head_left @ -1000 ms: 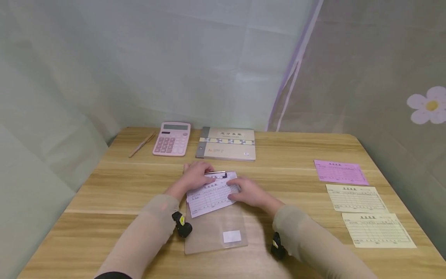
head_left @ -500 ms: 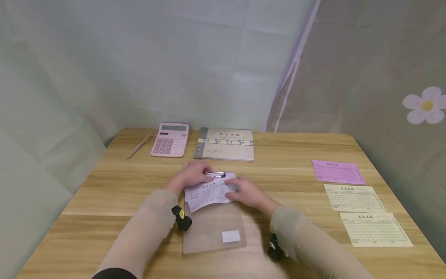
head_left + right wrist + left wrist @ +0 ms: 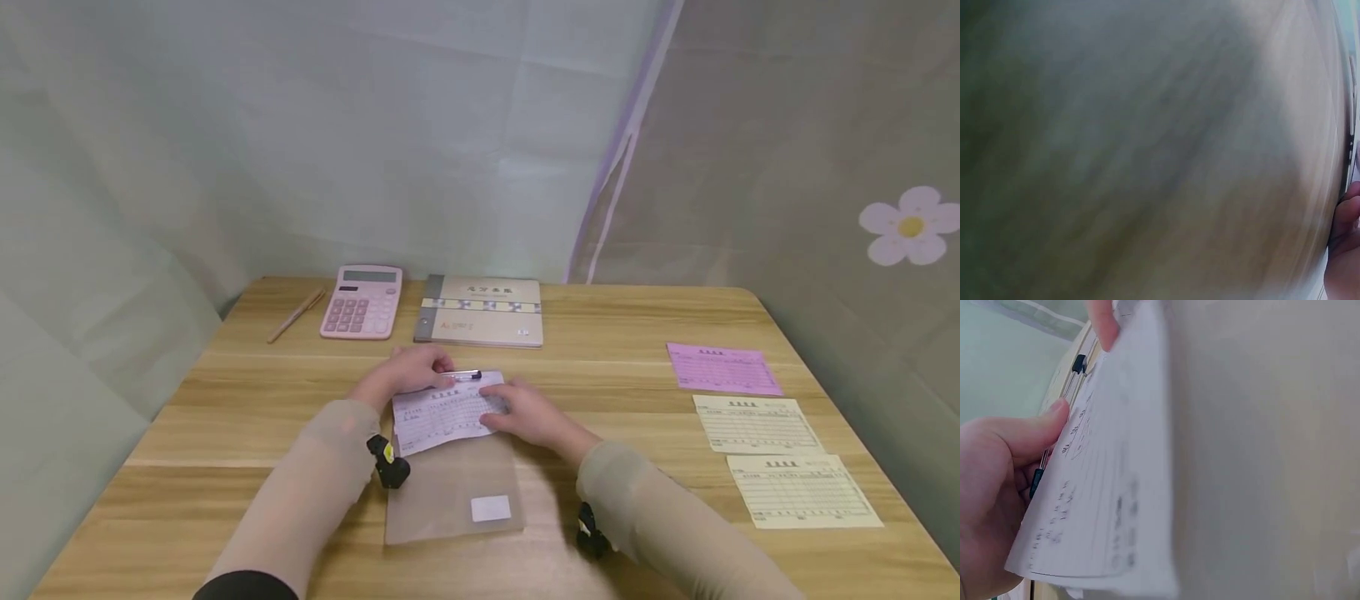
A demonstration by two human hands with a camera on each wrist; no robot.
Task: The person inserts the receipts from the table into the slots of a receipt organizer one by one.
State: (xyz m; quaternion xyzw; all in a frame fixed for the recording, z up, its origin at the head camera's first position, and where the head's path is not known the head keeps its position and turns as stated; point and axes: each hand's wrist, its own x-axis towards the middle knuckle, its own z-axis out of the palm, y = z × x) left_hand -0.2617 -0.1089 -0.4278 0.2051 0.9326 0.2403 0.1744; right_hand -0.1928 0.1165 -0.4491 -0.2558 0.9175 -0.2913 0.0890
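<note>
Slightly curled form [image 3: 442,419], pale, gridded (printed)

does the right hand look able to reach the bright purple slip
Probably yes: just tabletop lies between the right hand and the purple slip, though that hand touches the white slip.

Two hands [image 3: 415,369] [image 3: 531,412], two yellow slips [image 3: 758,425] [image 3: 806,492], one pink slip [image 3: 724,368], one clipboard [image 3: 438,492], one calculator [image 3: 362,302], one pen [image 3: 296,316], one ledger [image 3: 480,312]; white papers [image 3: 444,415] uncountable.
</note>
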